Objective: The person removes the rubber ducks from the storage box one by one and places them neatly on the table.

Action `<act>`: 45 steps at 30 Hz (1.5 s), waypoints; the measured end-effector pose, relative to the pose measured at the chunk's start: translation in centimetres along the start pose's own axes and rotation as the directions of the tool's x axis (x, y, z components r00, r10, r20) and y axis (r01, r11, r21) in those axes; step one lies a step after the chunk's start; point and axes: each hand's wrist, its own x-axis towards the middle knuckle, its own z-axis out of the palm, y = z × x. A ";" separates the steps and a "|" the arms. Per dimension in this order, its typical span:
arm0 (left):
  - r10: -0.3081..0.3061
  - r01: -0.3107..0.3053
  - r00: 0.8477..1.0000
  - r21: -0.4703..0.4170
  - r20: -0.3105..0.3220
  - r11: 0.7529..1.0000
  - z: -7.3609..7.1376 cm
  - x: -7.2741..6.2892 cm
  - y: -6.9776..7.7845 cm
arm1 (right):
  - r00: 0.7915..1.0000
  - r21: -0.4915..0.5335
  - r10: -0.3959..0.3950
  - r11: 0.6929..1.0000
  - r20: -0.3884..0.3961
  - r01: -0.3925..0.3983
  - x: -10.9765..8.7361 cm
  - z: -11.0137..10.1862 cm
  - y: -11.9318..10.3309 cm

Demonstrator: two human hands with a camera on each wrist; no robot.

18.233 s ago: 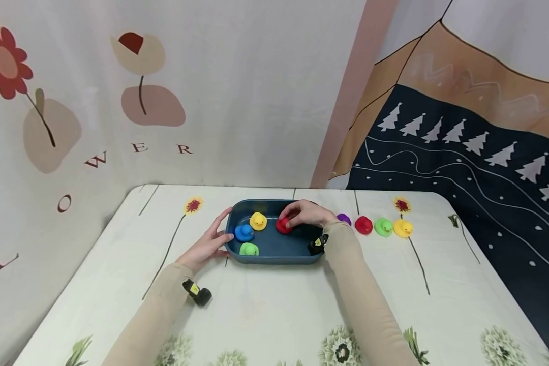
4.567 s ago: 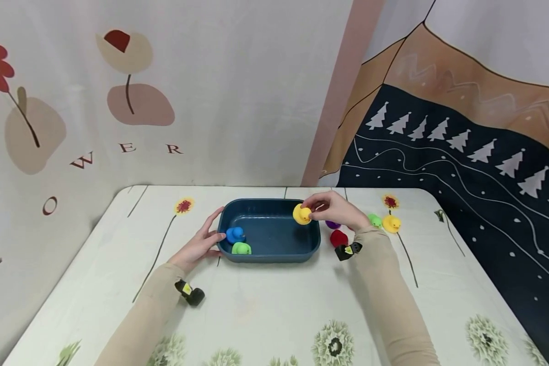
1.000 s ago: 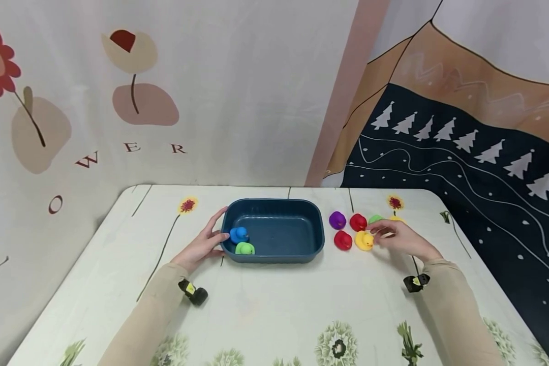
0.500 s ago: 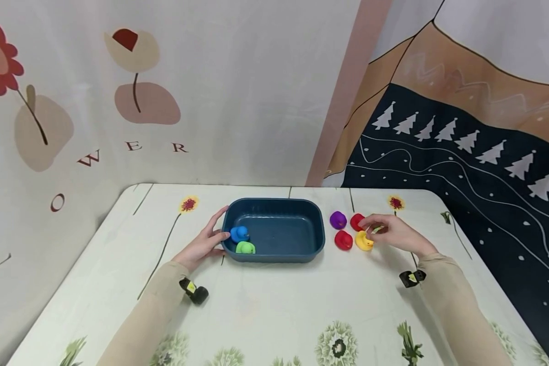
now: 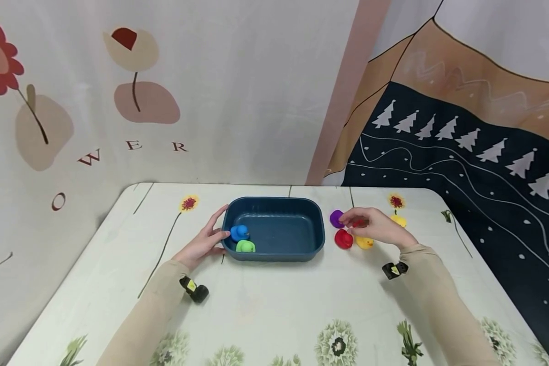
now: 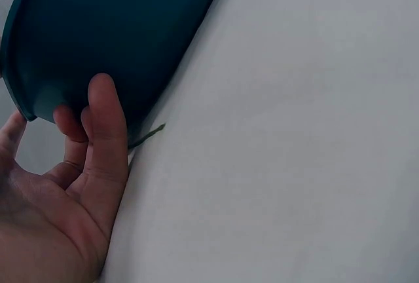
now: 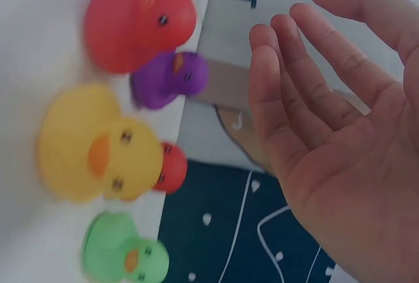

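My left hand holds the left end of a dark blue plastic tub, thumb at its rim and other fingers against the outer wall. Inside, a blue rubber duck and a green one sit at the left end. Fingers extended and holding nothing, my right hand hovers over a group of rubber ducks right of the tub. Its fingertips are close to the purple duck. A red duck and a yellow duck stand in front; the hand partly covers another red duck.
A second green duck shows in the right wrist view but is hidden behind the hand in the head view. Another yellow duck stands at the right. Curtain-like printed cloth rises behind the flower-patterned table.
Over the last second my right hand has moved left from beside the front yellow duck toward the purple one. Earlier, a yellow duck was lifted from the tub and put on the table.
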 end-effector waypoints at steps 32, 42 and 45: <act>-0.001 0.001 1.000 -0.012 0.007 1.000 0.0 0.1 -0.1 | 0.969 0.140 -0.234 0.965 0.082 0.221 6.2 3.1 -5.9; -0.008 0.008 1.000 -0.011 -0.001 1.000 0.1 0.1 0.0 | 0.958 0.205 -0.252 0.953 0.136 0.221 8.8 4.5 -7.7; -0.004 0.004 1.000 -0.015 0.000 1.000 0.0 0.1 -0.1 | 0.954 0.203 -0.266 0.950 0.138 0.235 9.3 4.8 -8.2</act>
